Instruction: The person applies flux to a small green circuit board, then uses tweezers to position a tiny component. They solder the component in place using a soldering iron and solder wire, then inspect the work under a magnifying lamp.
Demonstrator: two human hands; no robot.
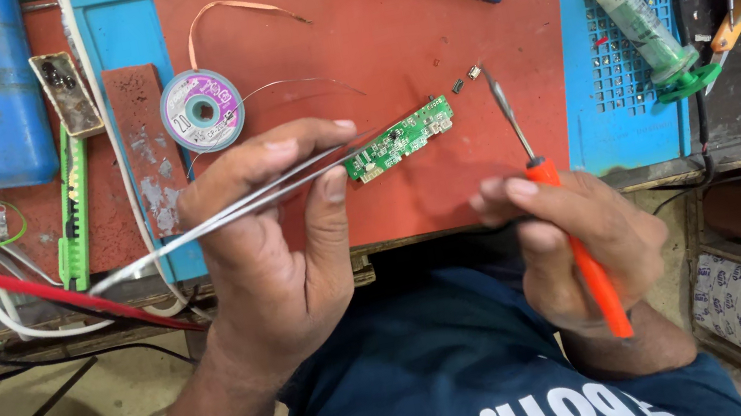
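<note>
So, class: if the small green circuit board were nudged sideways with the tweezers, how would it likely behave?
The green circuit board looks thin and flat, so it would probably slide on the red mat rather than roll or tip. It seems small and light, likely easy to flick away. It looks rigid, so it should not flop in the tweezers.

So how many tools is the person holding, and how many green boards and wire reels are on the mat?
Tweezers, in the left hand: 1
Orange-handled soldering iron, in the right hand: 1
Green circuit board: 1
Wire reel: 1
Total: 4
</note>
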